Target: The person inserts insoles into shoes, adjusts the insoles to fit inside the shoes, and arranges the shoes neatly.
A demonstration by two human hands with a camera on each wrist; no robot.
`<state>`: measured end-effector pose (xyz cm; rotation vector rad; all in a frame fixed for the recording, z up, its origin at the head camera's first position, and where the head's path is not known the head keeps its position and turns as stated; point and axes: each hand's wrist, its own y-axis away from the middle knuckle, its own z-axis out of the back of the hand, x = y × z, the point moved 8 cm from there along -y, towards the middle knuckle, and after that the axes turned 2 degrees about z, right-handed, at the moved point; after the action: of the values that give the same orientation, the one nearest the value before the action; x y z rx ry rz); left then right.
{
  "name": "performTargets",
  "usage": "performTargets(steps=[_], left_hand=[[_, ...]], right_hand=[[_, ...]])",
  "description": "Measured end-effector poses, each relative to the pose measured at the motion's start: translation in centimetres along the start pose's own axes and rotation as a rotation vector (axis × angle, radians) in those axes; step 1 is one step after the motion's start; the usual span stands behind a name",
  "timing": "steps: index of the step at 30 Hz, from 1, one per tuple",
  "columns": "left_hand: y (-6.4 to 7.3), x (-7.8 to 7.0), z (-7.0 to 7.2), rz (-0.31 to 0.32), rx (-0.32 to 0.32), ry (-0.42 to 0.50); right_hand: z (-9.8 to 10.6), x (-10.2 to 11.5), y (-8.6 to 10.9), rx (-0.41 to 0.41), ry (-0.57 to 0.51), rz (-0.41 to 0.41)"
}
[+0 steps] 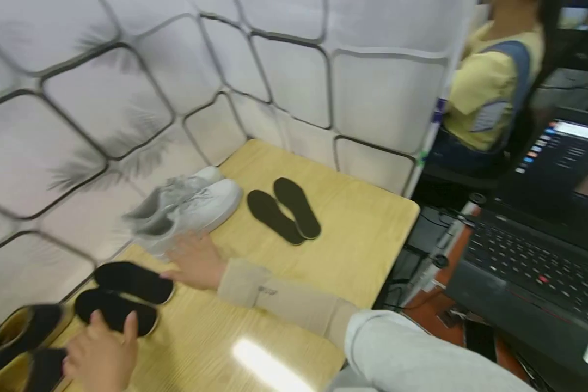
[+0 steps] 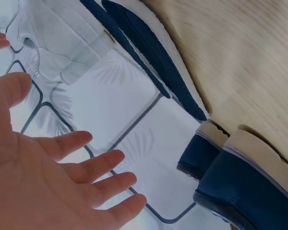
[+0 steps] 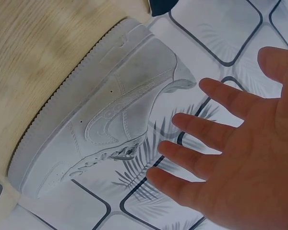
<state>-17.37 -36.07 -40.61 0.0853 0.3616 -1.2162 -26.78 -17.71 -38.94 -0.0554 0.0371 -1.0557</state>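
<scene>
My right hand (image 1: pixel 196 258), fingers spread, is beside the heels of a pair of white sneakers (image 1: pixel 215 204). In the right wrist view one white sneaker (image 3: pixel 105 108) shows its stitched side and laces, with the right hand (image 3: pixel 249 143) near its heel, holding nothing. My left hand (image 1: pixel 103 351) hovers near a pair of black insoles (image 1: pixel 132 280), its fingers spread. The left wrist view has the left hand (image 2: pixel 62 177) open-palmed, with dark blue shoes (image 2: pixel 245 177) and the dark insoles (image 2: pixel 149 43) across from it.
Another pair of dark insoles (image 1: pixel 299 207) lies on the wooden table (image 1: pixel 357 218). Dark shoes with tan linings (image 1: pixel 39 321) stand at the lower left. Patterned white fabric (image 1: pixel 284 71) walls the back. At right are a laptop (image 1: pixel 544 261) and a seated person in yellow (image 1: pixel 490 81).
</scene>
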Motion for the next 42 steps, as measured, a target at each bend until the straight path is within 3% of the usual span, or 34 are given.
performTargets(steps=[3,5,6,10,16,21,28,32,37,42], left_hand=[[1.3,-4.2,-2.1,-0.055,0.109,-0.043],[1.8,-6.0,-3.4,-0.057,0.148,-0.043],[1.4,-7.6,-4.2,-0.090,0.159,-0.039],[0.5,-12.5,-6.5,-0.182,0.156,-0.025],[-0.4,-16.3,-7.8,-0.240,0.130,-0.039],[-0.7,-18.0,-8.7,-0.265,0.105,-0.028],[-0.5,-19.2,-9.8,-0.275,0.090,0.015],[-0.2,-19.4,-10.1,-0.274,0.095,0.060],[0.0,-19.3,-10.1,-0.267,0.108,0.099],[0.1,-19.2,-10.2,-0.265,0.103,0.135]], right_hand=[[-1.5,-4.4,2.4,0.004,-0.050,-0.014],[-2.3,-6.8,3.5,-0.002,-0.077,-0.013],[-2.6,-8.8,4.1,-0.005,-0.092,-0.040],[-3.2,-14.2,6.4,-0.050,-0.161,-0.125],[-3.0,-18.0,7.6,-0.063,-0.232,-0.153],[-2.5,-19.9,8.1,-0.111,-0.237,-0.175],[-3.0,-21.3,9.0,-0.102,-0.229,-0.195],[-2.3,-21.7,9.0,-0.213,-0.263,-0.181],[-0.9,-22.2,7.0,-0.381,-0.360,-0.133],[-0.5,-22.9,4.0,-0.371,-0.457,-0.180]])
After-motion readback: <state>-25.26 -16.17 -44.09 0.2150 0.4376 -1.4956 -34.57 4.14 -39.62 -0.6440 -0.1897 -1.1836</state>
